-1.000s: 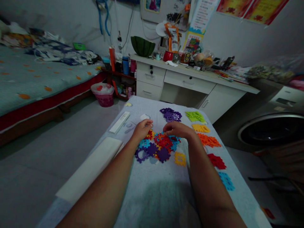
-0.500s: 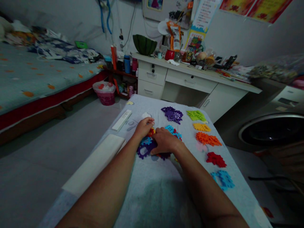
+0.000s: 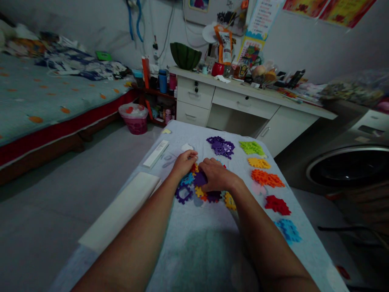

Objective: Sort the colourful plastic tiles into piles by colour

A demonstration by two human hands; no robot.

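A mixed pile of toothed plastic building pieces lies on the cloth-covered table between my hands, with a purple ring-shaped piece (image 3: pixel 184 194) and yellow piece (image 3: pixel 230 201) at its edges. My right hand (image 3: pixel 217 176) is closed on a flat purple piece (image 3: pixel 200 178), raised over the pile. At the pile's left side, my left hand (image 3: pixel 184 162) has its fingers curled together; what they hold, if anything, is hidden. Sorted heaps lie beyond and to the right: purple (image 3: pixel 221 147), green (image 3: pixel 251 148), yellow (image 3: pixel 259 163), orange (image 3: pixel 267 178), red (image 3: pixel 277 205) and blue (image 3: pixel 288 230).
Along the table's left side lie a long white board (image 3: pixel 121 211) and a narrow white box (image 3: pixel 156 154). A cluttered white desk (image 3: pixel 194 97) stands behind the table, a bed (image 3: pixel 60 105) to the left, and a washing machine (image 3: pixel 358 150) to the right.
My right hand has lifted slightly and shifted right with the purple piece, uncovering yellow and orange pieces underneath. My left hand has stayed almost still.
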